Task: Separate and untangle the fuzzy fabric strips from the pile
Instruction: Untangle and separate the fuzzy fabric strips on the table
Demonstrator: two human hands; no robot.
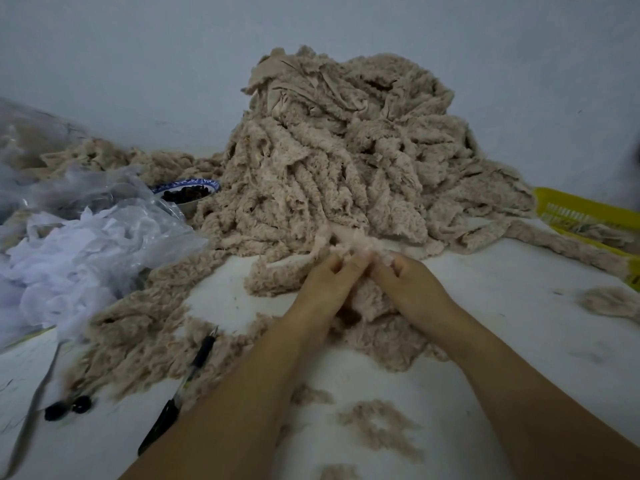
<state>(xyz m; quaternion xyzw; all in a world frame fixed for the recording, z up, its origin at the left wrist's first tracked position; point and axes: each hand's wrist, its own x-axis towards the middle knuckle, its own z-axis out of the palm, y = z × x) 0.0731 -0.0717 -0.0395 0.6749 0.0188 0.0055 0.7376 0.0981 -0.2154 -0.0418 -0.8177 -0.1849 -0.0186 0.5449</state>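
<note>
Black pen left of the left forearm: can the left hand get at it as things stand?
Probably yes: the pen lies uncovered on the table beside that arm, but the left hand pinches a fuzzy strip and must release it first.

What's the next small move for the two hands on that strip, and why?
Probably draw the hands slightly apart and toward the body. Both the left hand and right hand pinch one fuzzy strip close together at the foot of the pile, and it runs up into the tangle, so a gentle pull should show where it snags.
</note>
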